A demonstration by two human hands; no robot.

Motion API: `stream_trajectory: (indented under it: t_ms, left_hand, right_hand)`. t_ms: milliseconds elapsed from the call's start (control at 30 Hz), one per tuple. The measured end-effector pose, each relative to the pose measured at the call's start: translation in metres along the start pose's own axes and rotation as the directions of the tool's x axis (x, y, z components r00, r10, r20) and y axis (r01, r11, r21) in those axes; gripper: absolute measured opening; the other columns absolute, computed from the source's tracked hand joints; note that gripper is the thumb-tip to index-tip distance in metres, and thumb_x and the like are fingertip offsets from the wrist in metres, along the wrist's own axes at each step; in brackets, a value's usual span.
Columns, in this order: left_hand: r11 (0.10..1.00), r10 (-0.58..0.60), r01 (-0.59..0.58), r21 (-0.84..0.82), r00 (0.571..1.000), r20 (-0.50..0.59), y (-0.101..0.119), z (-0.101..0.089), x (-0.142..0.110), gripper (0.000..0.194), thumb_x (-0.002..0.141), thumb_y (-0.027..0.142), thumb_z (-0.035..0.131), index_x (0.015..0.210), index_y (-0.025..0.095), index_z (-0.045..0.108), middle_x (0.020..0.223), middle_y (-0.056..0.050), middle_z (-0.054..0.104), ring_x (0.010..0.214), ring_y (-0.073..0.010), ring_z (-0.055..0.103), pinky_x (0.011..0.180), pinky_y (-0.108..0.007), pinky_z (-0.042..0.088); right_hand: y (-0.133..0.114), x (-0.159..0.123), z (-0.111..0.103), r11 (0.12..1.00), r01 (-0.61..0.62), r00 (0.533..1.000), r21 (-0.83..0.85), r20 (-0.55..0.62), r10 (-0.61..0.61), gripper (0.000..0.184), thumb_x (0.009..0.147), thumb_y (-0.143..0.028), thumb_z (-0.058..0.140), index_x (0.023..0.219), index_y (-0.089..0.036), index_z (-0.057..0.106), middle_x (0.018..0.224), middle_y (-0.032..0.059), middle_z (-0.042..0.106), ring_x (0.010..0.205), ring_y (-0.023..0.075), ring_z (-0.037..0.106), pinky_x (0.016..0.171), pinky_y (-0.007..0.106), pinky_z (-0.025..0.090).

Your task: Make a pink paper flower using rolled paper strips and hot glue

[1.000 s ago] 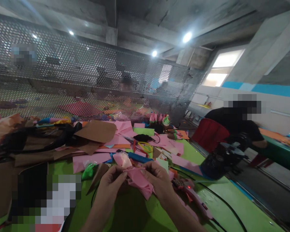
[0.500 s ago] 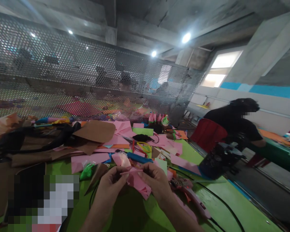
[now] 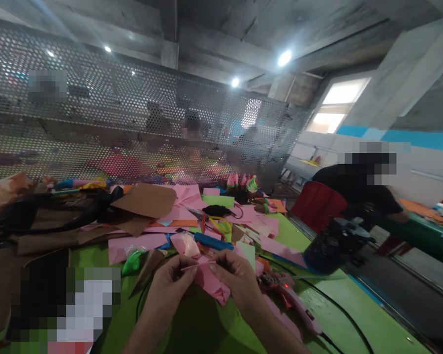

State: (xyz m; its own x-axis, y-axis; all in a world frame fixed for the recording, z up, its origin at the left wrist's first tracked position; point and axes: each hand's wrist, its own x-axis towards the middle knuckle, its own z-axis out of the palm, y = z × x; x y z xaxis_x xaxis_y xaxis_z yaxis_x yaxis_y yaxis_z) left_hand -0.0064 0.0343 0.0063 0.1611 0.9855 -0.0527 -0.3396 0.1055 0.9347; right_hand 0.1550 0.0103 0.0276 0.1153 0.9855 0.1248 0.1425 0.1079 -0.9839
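Note:
A folded piece of pink paper point(image 3: 211, 283) is held up between both hands over the green table point(image 3: 192, 327). My left hand point(image 3: 172, 280) pinches its upper left edge between thumb and fingers. On the other side, my right hand point(image 3: 234, 275) grips the upper right edge the same way. The lower end of the paper hangs down and shows several creased layers. Just beyond the fingers lie a small clear bag point(image 3: 187, 244) and a blue roll-shaped thing point(image 3: 213, 241). A pink glue gun point(image 3: 297, 302) with a red light rests to the right of my right hand.
Pink sheets point(image 3: 182, 196), brown card point(image 3: 145, 200) and yellow-handled scissors point(image 3: 221, 225) crowd the table's back. A green bag point(image 3: 135, 260) lies left. A black cable point(image 3: 343, 307) curves at right. A perforated metal screen point(image 3: 140, 118) stands behind; a person point(image 3: 350, 177) sits at right.
Both hands keep their pinch on the pink paper. The paper and fingers have shifted very slightly left. A red light on the glue gun shows more brightly now.

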Motion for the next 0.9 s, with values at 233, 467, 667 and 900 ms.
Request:
stream_trajectory:
  t_ms: [233,467,667,900]
  left_hand:
    - [1.0,-0.015,0.015,0.007,1.0,0.0,-0.0011,0.0002,0.0003,0.024,0.063,0.033,0.078,0.074,0.014,0.069,0.06,0.001,0.064,0.055,-0.0103,0.054,0.053,-0.018,0.039]
    - [0.999,0.013,-0.014,0.036,1.0,0.01,-0.0054,0.0001,0.0011,0.023,0.064,0.033,0.077,0.074,0.015,0.069,0.065,0.0,0.064,0.057,-0.0112,0.053,0.053,-0.019,0.038]
    - [0.995,0.009,-0.02,0.093,0.993,0.121,-0.0046,-0.0032,0.0022,0.019,0.069,0.032,0.074,0.075,0.015,0.068,0.063,0.001,0.06,0.058,-0.0109,0.049,0.053,-0.019,0.036]
    - [0.997,0.01,-0.019,0.074,0.993,0.121,-0.0025,-0.0006,-0.0001,0.019,0.067,0.031,0.076,0.072,0.015,0.067,0.064,0.001,0.06,0.059,-0.0119,0.05,0.056,-0.02,0.039]
  right_hand:
    - [-0.0018,-0.0013,-0.0011,1.0,0.01,1.0,0.016,0.009,-0.01,0.019,0.075,-0.036,0.072,0.076,-0.018,0.068,0.069,-0.0002,0.06,0.063,0.0138,0.05,0.059,0.025,0.039]
    - [-0.0036,-0.0009,0.0003,1.0,0.015,1.0,0.01,0.014,-0.015,0.023,0.073,-0.04,0.074,0.077,-0.018,0.069,0.07,0.001,0.062,0.065,0.015,0.052,0.06,0.025,0.04]
    - [-0.005,-0.0025,0.003,1.0,-0.015,0.999,0.016,0.045,0.014,0.026,0.07,-0.041,0.077,0.076,-0.017,0.068,0.069,0.0008,0.062,0.064,0.0147,0.053,0.059,0.025,0.04]
    - [-0.0078,-0.0047,0.0054,1.0,-0.004,1.0,-0.013,0.023,0.004,0.02,0.072,-0.036,0.074,0.074,-0.017,0.068,0.068,0.0003,0.06,0.063,0.0145,0.051,0.058,0.024,0.04]
